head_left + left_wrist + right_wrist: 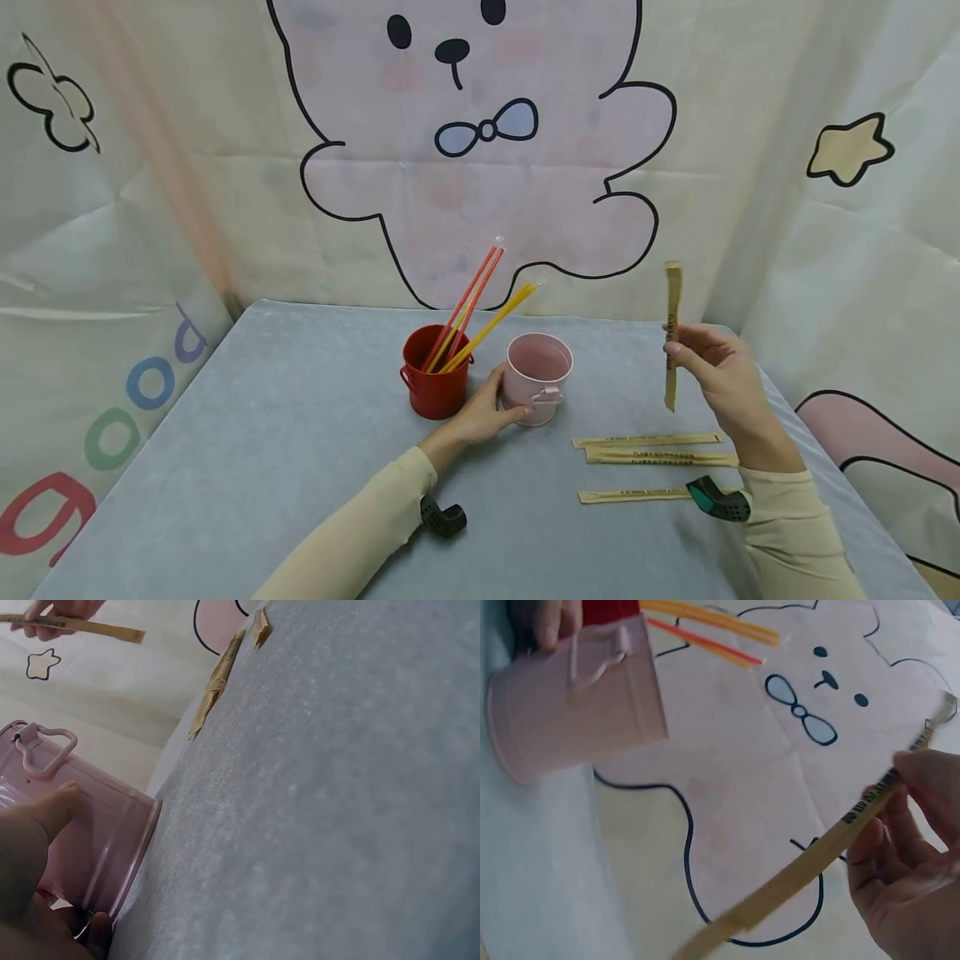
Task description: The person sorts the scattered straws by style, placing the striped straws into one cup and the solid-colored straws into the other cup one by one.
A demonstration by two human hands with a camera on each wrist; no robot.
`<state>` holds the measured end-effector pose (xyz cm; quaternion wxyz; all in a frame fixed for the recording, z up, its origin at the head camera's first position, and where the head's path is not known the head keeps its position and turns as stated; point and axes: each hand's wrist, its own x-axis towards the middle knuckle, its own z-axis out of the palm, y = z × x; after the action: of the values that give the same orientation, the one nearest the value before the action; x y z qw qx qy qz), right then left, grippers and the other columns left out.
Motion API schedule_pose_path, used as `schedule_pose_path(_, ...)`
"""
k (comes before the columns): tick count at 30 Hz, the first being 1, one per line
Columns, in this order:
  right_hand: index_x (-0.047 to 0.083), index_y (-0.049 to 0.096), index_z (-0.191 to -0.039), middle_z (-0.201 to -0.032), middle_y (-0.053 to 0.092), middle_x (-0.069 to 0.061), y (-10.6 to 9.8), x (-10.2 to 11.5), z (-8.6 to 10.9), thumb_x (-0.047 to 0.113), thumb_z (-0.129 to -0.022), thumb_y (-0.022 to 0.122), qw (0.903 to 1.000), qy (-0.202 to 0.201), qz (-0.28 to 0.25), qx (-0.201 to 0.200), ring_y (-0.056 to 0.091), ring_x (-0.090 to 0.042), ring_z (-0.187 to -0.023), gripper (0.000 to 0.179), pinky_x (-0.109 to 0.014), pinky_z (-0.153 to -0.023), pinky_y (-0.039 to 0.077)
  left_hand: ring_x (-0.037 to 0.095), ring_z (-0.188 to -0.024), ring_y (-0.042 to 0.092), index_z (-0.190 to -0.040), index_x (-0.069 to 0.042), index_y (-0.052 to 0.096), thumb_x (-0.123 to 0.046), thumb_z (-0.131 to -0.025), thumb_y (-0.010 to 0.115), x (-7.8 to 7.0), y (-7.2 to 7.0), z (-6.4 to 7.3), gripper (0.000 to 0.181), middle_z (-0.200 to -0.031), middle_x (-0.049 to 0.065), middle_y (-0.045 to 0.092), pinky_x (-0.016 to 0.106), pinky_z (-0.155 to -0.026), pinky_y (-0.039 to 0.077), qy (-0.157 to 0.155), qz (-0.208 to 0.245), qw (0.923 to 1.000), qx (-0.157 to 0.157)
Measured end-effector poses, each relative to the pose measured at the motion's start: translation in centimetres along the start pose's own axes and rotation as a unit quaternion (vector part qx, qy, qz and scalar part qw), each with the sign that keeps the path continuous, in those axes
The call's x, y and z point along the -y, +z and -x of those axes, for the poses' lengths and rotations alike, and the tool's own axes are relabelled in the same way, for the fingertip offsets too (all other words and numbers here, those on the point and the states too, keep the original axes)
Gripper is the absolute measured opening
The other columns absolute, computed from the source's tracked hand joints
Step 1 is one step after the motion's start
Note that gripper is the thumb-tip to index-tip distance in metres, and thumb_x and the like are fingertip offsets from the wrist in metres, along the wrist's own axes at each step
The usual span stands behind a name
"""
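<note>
My left hand [480, 414] grips the small pink bucket [538, 379] low on its side, thumb across the front and fingers behind. The bucket stands upright on the table with its mouth up; a small wire handle [46, 750] hangs at its side. Between thumb and fingers, my right hand [718, 379] pinches a slim paper-wrapped straw [671, 367], raised above the table and nearly vertical in the head view. Dark printing runs along its brown wrapper. Several more paper-wrapped straws [660, 457] lie on the table just in front of the right hand.
A red bucket [437, 397] stands close to the left of the pink one, with red and yellow sticks [501, 323] leaning out of it. A grey-blue cloth [315, 400] covers the table. Printed curtains [465, 192] hang behind and at both sides.
</note>
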<state>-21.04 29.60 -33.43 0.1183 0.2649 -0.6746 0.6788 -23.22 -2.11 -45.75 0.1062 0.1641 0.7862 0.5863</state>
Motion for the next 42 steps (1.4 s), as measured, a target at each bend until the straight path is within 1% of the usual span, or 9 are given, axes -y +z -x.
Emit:
schedule_pose_path(2,0.0,0.07,-0.113,-0.101,0.073,0.0,0.3,0.4,0.1,-0.015,-0.098,0.049,0.9962,-0.018,-0.078,-0.032,0.068,-0.01,-0.091,0.03,-0.018,-0.079,0.055,0.025,-0.154,0.028,-0.159,-0.018,0.025,-0.023,-0.093,0.074,0.0,0.1,0.0,0.083,-0.163,0.007,0.034,0.052,-0.127,0.022,0.001,0.0,1.0,0.001)
schedule_pose_path(6,-0.006,0.066,-0.109,-0.102,0.07,-0.01,0.7,1.0,0.3,-0.016,-0.1,0.042,0.9758,-0.045,-0.201,-0.073,0.068,-0.018,-0.092,0.027,-0.024,-0.078,0.057,0.025,-0.154,0.028,-0.159,-0.018,0.026,-0.024,-0.092,0.074,0.3,0.5,0.1,0.082,-0.163,0.006,0.034,0.052,-0.127,0.023,-0.001,0.0,1.0,0.005)
schedule_pose_path(11,-0.007,0.065,-0.106,-0.102,0.071,-0.013,1.4,1.5,0.6,-0.015,-0.1,0.042,0.9616,-0.051,-0.246,-0.11,0.069,-0.02,-0.09,0.025,-0.027,-0.075,0.059,0.024,-0.155,0.027,-0.159,-0.02,0.026,-0.026,-0.092,0.074,0.3,0.6,0.1,0.082,-0.163,0.005,0.034,0.053,-0.127,0.022,-0.004,0.005,1.0,0.005)
schedule_pose_path(18,-0.007,0.066,-0.104,-0.099,0.073,-0.012,2.8,1.9,0.2,-0.019,-0.097,0.045,0.9674,-0.051,-0.22,-0.116,0.071,-0.019,-0.086,0.025,-0.028,-0.069,0.061,0.026,-0.155,0.026,-0.159,-0.019,0.025,-0.024,-0.092,0.074,-0.1,0.3,0.5,0.083,-0.163,0.006,0.033,0.054,-0.127,0.021,-0.008,0.01,0.9999,0.001)
schedule_pose_path(23,-0.002,0.067,-0.101,-0.096,0.072,-0.008,4.0,1.8,-0.6,-0.015,-0.097,0.05,0.9725,-0.026,-0.189,-0.133,0.072,-0.017,-0.082,0.021,-0.026,-0.067,0.061,0.025,-0.155,0.026,-0.159,-0.019,0.024,-0.025,-0.093,0.074,0.1,0.3,0.6,0.083,-0.164,0.006,0.033,0.053,-0.127,0.021,-0.005,0.006,0.9999,0.009)
schedule_pose_path(29,0.004,0.064,-0.101,-0.093,0.07,-0.003,5.9,0.3,-1.6,-0.008,-0.096,0.058,0.978,0.016,-0.132,-0.161,0.072,-0.014,-0.078,0.014,-0.025,-0.065,0.061,0.027,-0.155,0.026,-0.159,-0.018,0.024,-0.025,-0.093,0.074,0.2,0.3,0.5,0.084,-0.164,0.007,0.032,0.055,-0.126,0.022,-0.008,0.006,0.9999,0.009)
schedule_pose_path(33,0.007,0.058,-0.101,-0.09,0.07,-0.001,6.4,-0.7,-2.2,-0.005,-0.096,0.061,0.9775,0.046,-0.119,-0.169,0.072,-0.013,-0.077,0.013,-0.025,-0.064,0.061,0.026,-0.156,0.025,-0.16,-0.02,0.022,-0.028,-0.093,0.073,-0.1,0.2,0.3,0.084,-0.165,0.005,0.03,0.054,-0.127,0.021,-0.013,0.005,0.9998,0.01)
schedule_pose_path(39,0.005,0.056,-0.103,-0.09,0.068,-0.001,6.6,-2.0,-2.7,-0.001,-0.096,0.063,0.9789,0.072,-0.087,-0.17,0.072,-0.011,-0.078,0.012,-0.025,-0.066,0.062,0.027,-0.155,0.025,-0.16,-0.018,0.022,-0.026,-0.093,0.073,-0.2,-0.1,0.2,0.085,-0.165,0.007,0.03,0.054,-0.127,0.021,-0.011,0.004,0.9999,0.006)
schedule_pose_path(42,0.005,0.058,-0.104,-0.092,0.067,0.0,6.7,-2.5,-2.8,0.002,-0.097,0.064,0.9842,0.084,-0.049,-0.148,0.073,-0.01,-0.08,0.009,-0.024,-0.069,0.062,0.027,-0.155,0.025,-0.16,-0.017,0.022,-0.025,-0.093,0.073,-0.3,-0.3,0.1,0.085,-0.165,0.008,0.03,0.054,-0.127,0.021,-0.01,0.003,0.9999,0.008)
